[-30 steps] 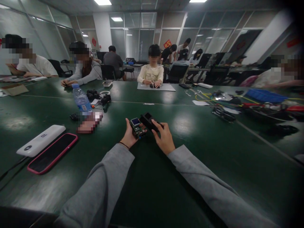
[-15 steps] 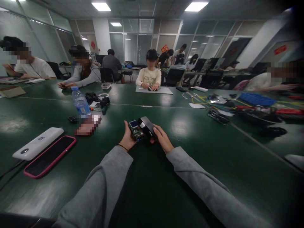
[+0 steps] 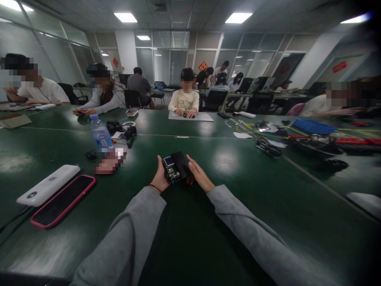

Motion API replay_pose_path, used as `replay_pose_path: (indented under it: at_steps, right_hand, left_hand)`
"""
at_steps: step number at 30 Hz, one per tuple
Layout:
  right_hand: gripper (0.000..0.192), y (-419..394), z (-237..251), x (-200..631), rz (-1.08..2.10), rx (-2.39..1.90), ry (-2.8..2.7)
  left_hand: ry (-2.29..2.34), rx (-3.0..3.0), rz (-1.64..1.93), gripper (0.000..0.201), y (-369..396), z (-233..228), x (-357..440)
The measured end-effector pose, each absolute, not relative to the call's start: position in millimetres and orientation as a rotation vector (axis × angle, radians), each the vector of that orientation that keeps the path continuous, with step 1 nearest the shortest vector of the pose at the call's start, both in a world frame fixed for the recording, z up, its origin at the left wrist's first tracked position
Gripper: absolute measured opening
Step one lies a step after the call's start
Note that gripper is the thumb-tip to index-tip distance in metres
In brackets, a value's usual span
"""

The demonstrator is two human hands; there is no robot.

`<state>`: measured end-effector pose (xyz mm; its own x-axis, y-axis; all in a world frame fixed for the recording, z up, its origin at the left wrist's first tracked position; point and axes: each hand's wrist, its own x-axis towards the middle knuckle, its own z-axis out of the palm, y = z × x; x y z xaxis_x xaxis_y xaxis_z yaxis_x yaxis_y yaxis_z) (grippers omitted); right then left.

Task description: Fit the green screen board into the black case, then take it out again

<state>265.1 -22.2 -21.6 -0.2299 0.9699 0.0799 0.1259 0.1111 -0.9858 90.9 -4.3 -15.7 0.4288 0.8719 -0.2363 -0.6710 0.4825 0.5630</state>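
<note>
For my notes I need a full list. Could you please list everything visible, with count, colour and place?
circuit board: 1, green with blue screen, in left hand
black casing: 1, against board, at right hand
water bottle: 1, clear, blue label, left
phone: 1, pink-edged, near left
power bank: 1, white, beside phone
blue tray: 1, far right
table: 1, dark green
people: several, seated around
left hand: holds board
right hand: on casing
</note>
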Motion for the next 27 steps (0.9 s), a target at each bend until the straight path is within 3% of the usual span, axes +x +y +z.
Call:
replay_pose_path:
  at_steps: [6, 27]
  right_hand:
    - [0.077, -28, -27, 255, 0.91, -1.116, -1.703]
    - [0.041, -12, -44, 269, 0.638, -1.229, -1.584]
  left_hand:
    - [0.493, 0.432, 0.997, 0.078, -4, -19, 89]
    - [0.561, 0.393, 1.107, 0.07, 4, -22, 84]
